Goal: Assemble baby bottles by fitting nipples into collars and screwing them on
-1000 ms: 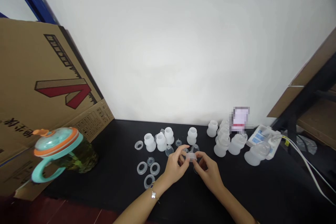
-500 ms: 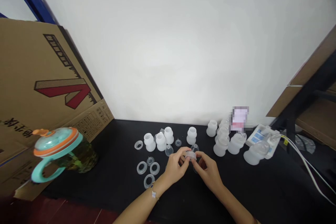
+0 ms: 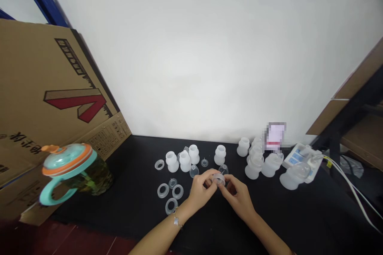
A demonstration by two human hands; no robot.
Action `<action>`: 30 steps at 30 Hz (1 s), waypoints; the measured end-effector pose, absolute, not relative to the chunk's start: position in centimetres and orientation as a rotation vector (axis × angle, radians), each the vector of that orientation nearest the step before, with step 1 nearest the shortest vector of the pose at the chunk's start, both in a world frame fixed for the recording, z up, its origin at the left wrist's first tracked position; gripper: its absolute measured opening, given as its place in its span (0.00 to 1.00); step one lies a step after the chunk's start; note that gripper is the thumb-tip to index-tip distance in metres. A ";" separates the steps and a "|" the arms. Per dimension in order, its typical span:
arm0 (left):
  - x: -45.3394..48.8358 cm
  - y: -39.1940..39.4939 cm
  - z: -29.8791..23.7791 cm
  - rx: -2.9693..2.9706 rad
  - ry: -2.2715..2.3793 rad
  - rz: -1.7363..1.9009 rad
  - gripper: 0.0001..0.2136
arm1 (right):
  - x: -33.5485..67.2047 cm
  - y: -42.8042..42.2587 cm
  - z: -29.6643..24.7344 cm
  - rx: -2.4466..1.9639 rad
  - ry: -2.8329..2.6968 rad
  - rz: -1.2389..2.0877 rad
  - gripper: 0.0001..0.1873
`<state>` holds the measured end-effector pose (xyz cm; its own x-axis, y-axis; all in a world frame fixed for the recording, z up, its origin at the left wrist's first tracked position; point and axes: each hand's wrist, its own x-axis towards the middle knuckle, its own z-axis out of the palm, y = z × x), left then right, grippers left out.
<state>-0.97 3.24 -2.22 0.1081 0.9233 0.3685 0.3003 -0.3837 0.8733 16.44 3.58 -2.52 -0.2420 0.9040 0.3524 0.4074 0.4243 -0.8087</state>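
A translucent bottle collar ring (image 3: 219, 179) is held low over the black table between both hands. My left hand (image 3: 201, 188) has its fingers closed around the ring's left side. On its right edge, the thumb and fingertips of my right hand (image 3: 239, 197) pinch it. Whether anything sits inside the ring is too small to tell. Just behind the fingers stands a clear cone-shaped piece (image 3: 223, 169), partly covered. Another clear dome-shaped piece (image 3: 194, 171) lies beyond my left hand. Several loose collar rings (image 3: 171, 206) lie to the left, near a small clear disc with a stem (image 3: 172, 183).
White waisted bottles (image 3: 172, 162) stand behind the hands, and one white bottle (image 3: 220, 155) stands apart. More bottles, some with clear tops (image 3: 252, 167), are at right by a power strip (image 3: 311, 163) with cables. A lidded jug (image 3: 72, 171) and cardboard box (image 3: 68, 87) are left.
The collar ring has tipped in my fingers, so more of its round opening faces me. Both hands keep nearly the same place, and the view has shifted slightly.
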 end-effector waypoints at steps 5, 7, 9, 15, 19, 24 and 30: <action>-0.9 3.3 -2.3 1.724 1.221 1.315 0.12 | 16.4 3.5 -2.4 -1.130 -1.837 0.724 0.13; -0.8 3.3 -2.5 1.701 1.231 1.314 0.12 | 16.4 3.4 -2.4 -1.125 -1.841 0.718 0.12; -0.9 3.3 -2.5 1.684 1.217 1.299 0.12 | 16.5 3.5 -2.4 -1.116 -1.847 0.722 0.12; -1.0 3.2 -2.1 1.651 1.136 1.263 0.13 | 16.6 3.5 -2.4 -1.124 -1.838 0.754 0.12; -1.0 3.2 -2.1 1.653 1.124 1.242 0.14 | 16.5 3.5 -2.6 -1.135 -1.837 0.748 0.12; -1.1 3.3 -2.5 1.646 1.140 1.255 0.13 | 16.5 3.6 -2.5 -1.117 -1.844 0.744 0.12; -1.1 3.2 -2.3 1.678 1.170 1.236 0.14 | 16.6 3.6 -2.5 -1.124 -1.857 0.743 0.12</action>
<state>-1.09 3.18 -2.26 0.1222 0.9480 0.2938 0.2417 -0.3155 0.9176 16.57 3.61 -2.55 -0.2629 0.9017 0.3432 0.4159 0.4269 -0.8030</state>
